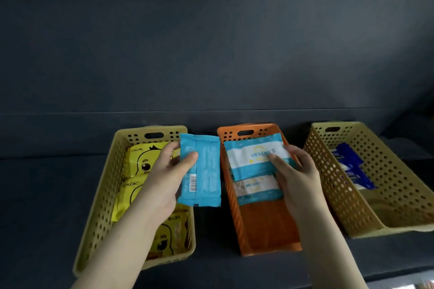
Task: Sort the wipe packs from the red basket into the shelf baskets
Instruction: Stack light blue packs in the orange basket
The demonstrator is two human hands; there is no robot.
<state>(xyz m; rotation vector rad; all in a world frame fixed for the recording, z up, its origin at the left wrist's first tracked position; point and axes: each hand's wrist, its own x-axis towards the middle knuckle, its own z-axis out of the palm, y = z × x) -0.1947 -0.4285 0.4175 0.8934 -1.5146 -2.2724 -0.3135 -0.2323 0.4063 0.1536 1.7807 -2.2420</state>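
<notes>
My left hand (pixel 168 178) grips a blue wipe pack (pixel 202 171), back side up with its barcode showing, in the air between the left beige basket (pixel 103 197) and the orange basket (pixel 263 237). My right hand (pixel 294 171) pinches a blue-and-white wipe pack (pixel 251 155) over the far half of the orange basket, above another blue-and-white pack (pixel 256 189) lying inside. Yellow duck-print packs (pixel 143 162) fill the left basket. The red basket is out of view.
A right beige basket (pixel 394 197) holds dark blue packs (pixel 352 166). All three baskets stand side by side on a dark shelf (pixel 47 195) with a dark back wall (pixel 211 42). The shelf's front edge runs along the bottom right.
</notes>
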